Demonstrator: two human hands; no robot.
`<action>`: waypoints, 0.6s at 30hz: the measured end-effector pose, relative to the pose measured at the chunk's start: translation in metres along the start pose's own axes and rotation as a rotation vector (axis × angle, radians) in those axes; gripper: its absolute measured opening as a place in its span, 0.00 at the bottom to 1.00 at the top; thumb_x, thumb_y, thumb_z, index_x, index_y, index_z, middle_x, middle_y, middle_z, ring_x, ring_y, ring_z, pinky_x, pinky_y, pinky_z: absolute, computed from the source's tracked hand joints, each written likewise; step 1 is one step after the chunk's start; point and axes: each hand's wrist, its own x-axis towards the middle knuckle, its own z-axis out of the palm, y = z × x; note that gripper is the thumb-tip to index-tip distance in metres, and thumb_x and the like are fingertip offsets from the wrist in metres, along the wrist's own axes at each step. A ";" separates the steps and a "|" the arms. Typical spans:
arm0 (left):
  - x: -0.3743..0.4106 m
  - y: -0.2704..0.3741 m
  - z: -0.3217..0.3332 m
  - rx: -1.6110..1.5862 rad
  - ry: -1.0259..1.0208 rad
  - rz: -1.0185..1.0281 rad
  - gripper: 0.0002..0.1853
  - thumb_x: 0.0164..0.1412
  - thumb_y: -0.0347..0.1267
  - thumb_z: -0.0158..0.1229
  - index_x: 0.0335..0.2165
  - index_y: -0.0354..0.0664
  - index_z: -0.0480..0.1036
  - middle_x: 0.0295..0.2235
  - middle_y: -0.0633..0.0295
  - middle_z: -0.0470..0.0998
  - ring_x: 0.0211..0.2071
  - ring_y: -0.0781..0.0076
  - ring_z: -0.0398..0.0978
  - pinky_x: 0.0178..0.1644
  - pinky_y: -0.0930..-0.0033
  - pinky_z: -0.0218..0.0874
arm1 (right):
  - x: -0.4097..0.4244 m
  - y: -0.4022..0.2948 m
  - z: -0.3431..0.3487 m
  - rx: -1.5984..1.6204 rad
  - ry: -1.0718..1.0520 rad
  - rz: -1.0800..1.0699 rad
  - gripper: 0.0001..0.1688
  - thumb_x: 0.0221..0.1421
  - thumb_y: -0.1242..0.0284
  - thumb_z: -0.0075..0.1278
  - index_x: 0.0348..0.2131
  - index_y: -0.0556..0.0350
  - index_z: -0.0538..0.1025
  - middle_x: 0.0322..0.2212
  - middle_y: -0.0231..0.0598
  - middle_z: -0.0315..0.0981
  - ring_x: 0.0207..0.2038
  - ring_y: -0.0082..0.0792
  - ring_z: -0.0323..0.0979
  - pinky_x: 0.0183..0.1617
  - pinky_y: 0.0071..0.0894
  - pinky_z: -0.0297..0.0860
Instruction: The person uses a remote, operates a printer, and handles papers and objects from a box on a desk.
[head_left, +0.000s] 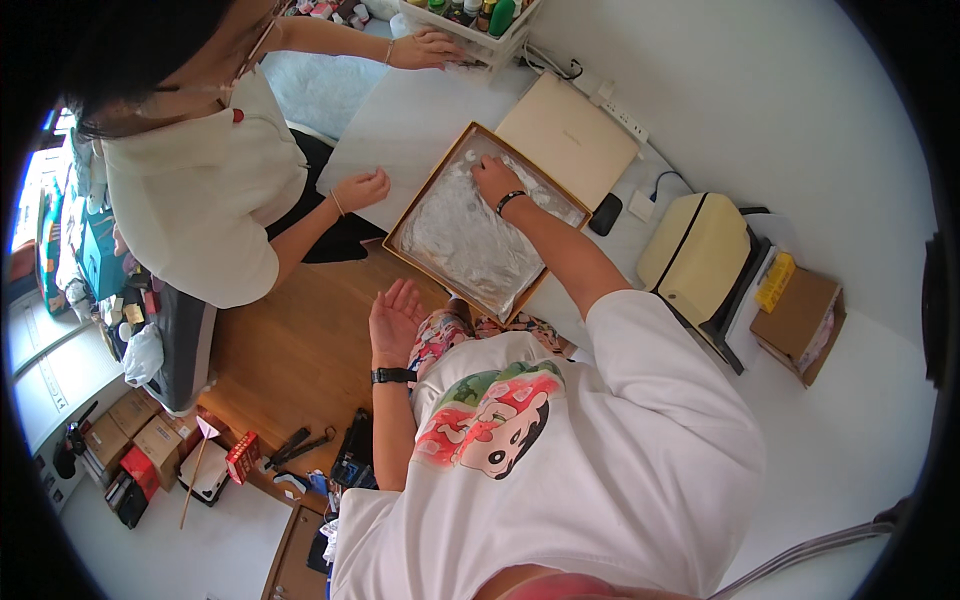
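A shallow box with a brown rim rests on the table before me, its near corner reaching past the edge towards my lap. Crinkled, silvery translucent material, perhaps plastic film, covers the inside. My right hand, with a black bracelet at the wrist, reaches into the far part of the box, fingers bent down at this material. Whether the fingertips grip anything is hidden. A small white round piece lies beside them. Nearer my body, my left hand is held palm up beside the box, fingers apart, holding nothing.
Across the white table sits a person, one hand at a white drawer unit. A closed beige laptop, a black phone, a power strip and a cream case lie along the wall side.
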 end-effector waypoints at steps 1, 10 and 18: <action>0.000 0.001 0.000 0.004 0.012 0.002 0.25 0.70 0.45 0.40 0.53 0.38 0.67 0.51 0.56 0.74 0.46 0.64 0.73 0.48 0.61 0.66 | 0.000 0.001 0.001 -0.001 0.009 -0.021 0.14 0.52 0.81 0.46 0.41 0.58 0.74 0.41 0.47 0.65 0.48 0.47 0.66 0.50 0.40 0.71; -0.002 0.001 -0.003 0.009 0.033 0.001 0.24 0.69 0.45 0.41 0.53 0.39 0.67 0.49 0.58 0.75 0.45 0.65 0.73 0.49 0.63 0.65 | -0.003 0.013 0.016 -0.139 0.013 -0.107 0.14 0.55 0.79 0.46 0.43 0.62 0.71 0.42 0.47 0.66 0.49 0.46 0.67 0.50 0.39 0.73; 0.002 -0.008 -0.018 -0.019 -0.014 0.011 0.23 0.69 0.44 0.43 0.53 0.38 0.67 0.51 0.57 0.72 0.47 0.64 0.71 0.51 0.63 0.64 | -0.018 0.009 0.015 -0.196 -0.037 0.049 0.18 0.53 0.79 0.51 0.44 0.64 0.67 0.42 0.53 0.67 0.48 0.48 0.70 0.50 0.42 0.73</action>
